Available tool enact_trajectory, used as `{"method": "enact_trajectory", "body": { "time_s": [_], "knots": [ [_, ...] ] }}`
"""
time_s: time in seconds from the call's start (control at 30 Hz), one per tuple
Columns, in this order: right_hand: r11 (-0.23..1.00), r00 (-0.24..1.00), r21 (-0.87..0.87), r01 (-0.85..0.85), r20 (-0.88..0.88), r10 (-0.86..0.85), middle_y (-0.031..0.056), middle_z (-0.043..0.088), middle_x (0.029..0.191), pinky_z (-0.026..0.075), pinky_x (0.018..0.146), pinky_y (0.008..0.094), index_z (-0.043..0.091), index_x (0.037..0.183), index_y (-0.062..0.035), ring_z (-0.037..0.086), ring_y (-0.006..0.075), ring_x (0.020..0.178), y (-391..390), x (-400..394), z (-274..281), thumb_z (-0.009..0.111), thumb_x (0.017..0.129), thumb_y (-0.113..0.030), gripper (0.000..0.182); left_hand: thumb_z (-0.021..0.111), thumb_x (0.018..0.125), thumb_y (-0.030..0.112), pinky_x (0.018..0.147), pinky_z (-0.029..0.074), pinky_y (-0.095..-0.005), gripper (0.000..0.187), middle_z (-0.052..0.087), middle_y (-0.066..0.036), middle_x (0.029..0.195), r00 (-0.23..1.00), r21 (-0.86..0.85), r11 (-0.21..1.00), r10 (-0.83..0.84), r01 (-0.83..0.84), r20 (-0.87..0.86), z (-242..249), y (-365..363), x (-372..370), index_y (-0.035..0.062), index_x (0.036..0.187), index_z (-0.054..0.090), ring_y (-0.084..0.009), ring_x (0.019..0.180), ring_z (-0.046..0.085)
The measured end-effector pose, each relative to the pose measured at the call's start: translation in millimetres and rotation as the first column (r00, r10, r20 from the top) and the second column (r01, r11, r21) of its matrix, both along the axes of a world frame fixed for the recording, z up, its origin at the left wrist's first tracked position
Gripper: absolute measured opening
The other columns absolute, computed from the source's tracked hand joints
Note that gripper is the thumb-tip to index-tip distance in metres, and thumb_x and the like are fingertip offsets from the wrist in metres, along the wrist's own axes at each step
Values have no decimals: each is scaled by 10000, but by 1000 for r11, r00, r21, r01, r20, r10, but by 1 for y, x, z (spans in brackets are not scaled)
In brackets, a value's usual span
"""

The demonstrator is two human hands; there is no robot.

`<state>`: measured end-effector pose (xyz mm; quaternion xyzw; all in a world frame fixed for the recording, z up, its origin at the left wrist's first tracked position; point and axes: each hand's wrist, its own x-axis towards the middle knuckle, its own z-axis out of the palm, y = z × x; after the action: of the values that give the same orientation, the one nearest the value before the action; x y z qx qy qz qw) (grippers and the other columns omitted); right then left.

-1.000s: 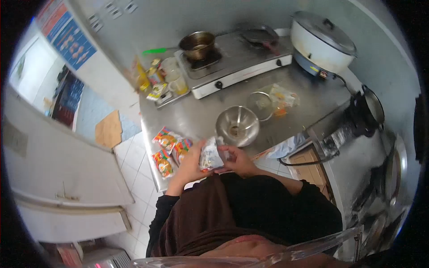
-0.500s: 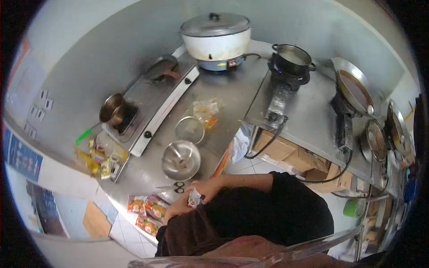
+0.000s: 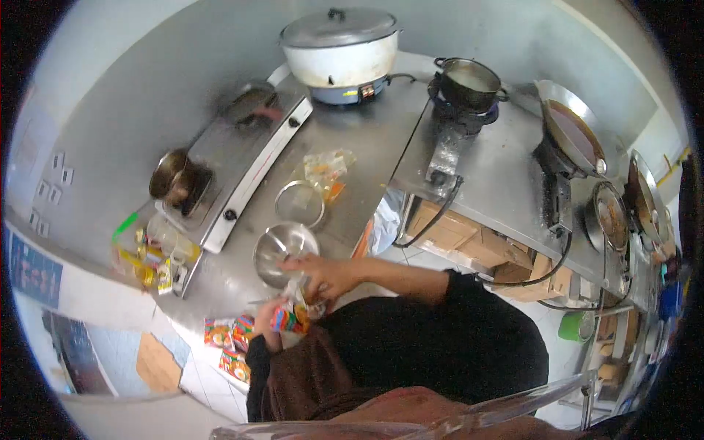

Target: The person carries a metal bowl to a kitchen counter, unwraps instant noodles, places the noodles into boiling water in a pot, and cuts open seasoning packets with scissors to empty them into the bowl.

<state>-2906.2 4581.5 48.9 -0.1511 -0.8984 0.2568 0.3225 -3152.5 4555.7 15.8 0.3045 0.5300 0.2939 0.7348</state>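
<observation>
A red, colourful instant noodle packet [image 3: 287, 320] with silvery-white film is tilted up in front of me. My left hand [image 3: 268, 321] is closed round its lower left side. At its pale upper end is my right hand [image 3: 330, 274], thumb side against the film, with a finger stretched over the rim of a steel mixing bowl [image 3: 265, 275]. Whatever lies inside the bowl is mostly covered by that hand. Several similar noodle packets [image 3: 220, 332] lie by my left hand at the counter's edge. The scissors seen earlier are largely hidden behind my hands.
Behind the bowl are a round strainer [image 3: 278, 208] and crumpled clear packaging [image 3: 323, 170]. A two-burner stove [image 3: 253, 172] carries a small pot [image 3: 169, 172]. Further back stands a big rice cooker [image 3: 337, 62]. To the right, a black pot [image 3: 469, 92] and a wok [image 3: 550, 121] sit on burners.
The noodle packet has been raised and turned so its coloured side shows. My right hand has moved up and forward to the bowl. The whole view has shifted slightly.
</observation>
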Motion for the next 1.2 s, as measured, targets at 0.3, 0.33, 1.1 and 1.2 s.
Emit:
{"method": "enact_trajectory", "body": {
  "time_s": [0.3,0.33,1.1,1.2],
  "knots": [
    [445,987,-891,90,21,-158,72,541,792,447,426,243,586,999,-51,534,115,514,-27,-3,-5,569,756,-87,247,641,771,273,829,423,-307,569,568,-182,1033,389,220,325,-674,919,-628,81,44,17,-28,1202,422,-239,965,550],
    [423,993,-900,107,73,-98,57,526,741,440,411,235,581,1025,-58,521,109,488,-33,-3,-6,555,760,-80,267,661,748,285,857,403,-308,644,541,-186,1073,417,271,318,-649,908,-636,76,38,17,-17,1237,369,-240,1000,525],
    [934,942,-283,-217,191,277,205,287,1352,279,973,408,588,988,-35,323,347,1214,-17,-6,6,548,754,-131,256,702,637,59,916,341,-281,731,505,-63,1155,619,239,572,-696,784,-364,13,-12,-1,67,1285,364,-155,1037,454],
    [978,947,-155,-138,268,176,224,296,1339,272,974,407,584,993,-21,294,358,1227,-15,-8,5,528,783,-153,254,692,633,63,910,348,-276,712,510,-66,1153,631,216,603,-655,768,-415,44,-18,11,68,1273,380,-159,1033,463]
  ]
}}
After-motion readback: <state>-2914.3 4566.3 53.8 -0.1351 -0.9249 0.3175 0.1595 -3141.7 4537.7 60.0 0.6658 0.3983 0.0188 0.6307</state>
